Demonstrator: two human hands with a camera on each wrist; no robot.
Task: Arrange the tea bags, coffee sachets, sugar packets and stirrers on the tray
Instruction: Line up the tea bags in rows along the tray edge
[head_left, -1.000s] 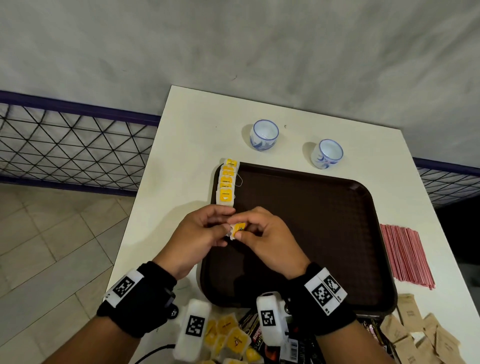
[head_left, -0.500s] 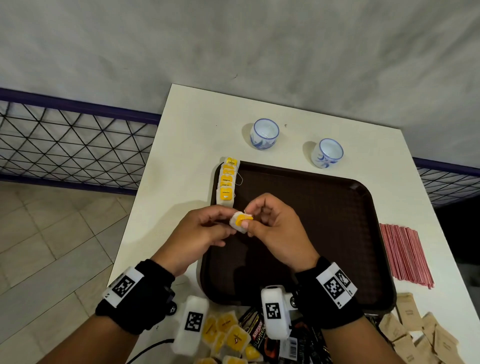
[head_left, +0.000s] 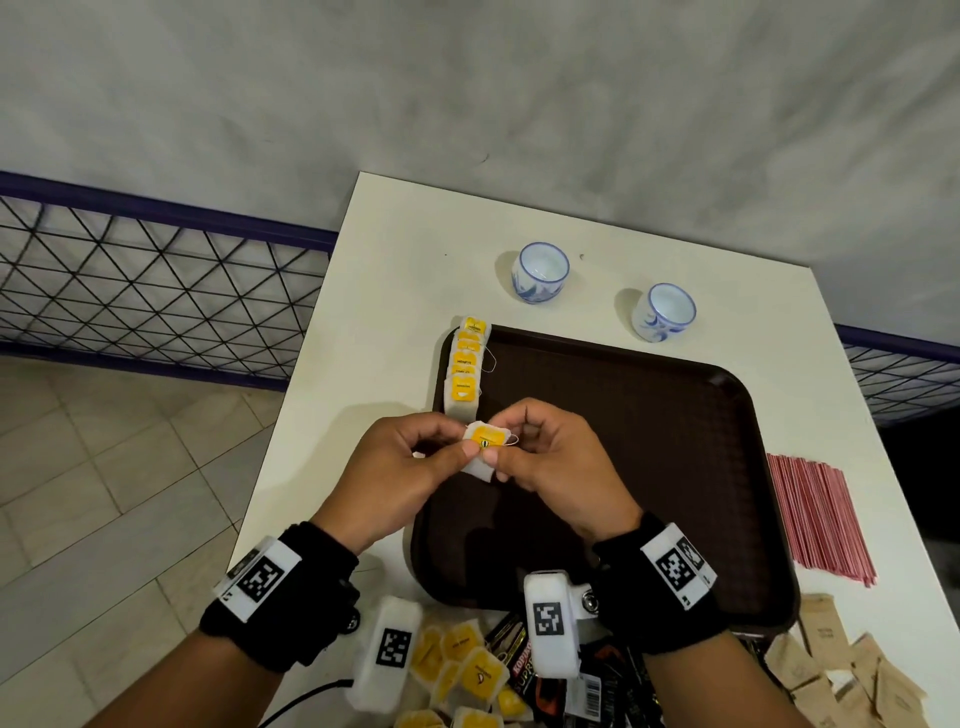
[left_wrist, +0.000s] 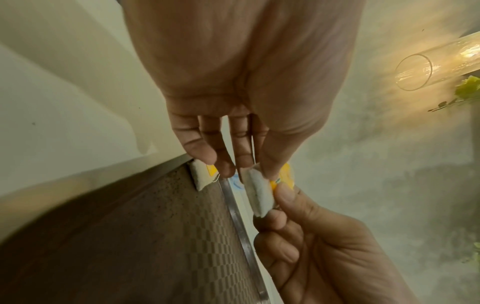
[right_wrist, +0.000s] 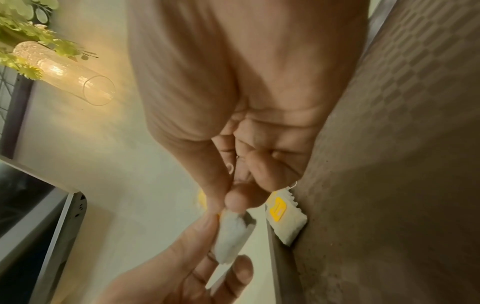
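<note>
I see a grey plaster wall (head_left: 467, 78) at twelve o'clock, a black mesh railing (head_left: 145, 291) at nine, beige floor tiles (head_left: 104, 467) below.

— How are your hands set?
— Your left hand (head_left: 400, 467) and right hand (head_left: 550, 457) meet thumb to thumb, both pinching 1 tea bag (head_left: 485, 441), fingers curled, both wrists strapped.

Dim head view, edges bent; wrist views soft, blurred, warm glare off glass tube (right_wrist: 64, 72).

Cups (head_left: 540, 272) behind tray (head_left: 649, 467)
</note>
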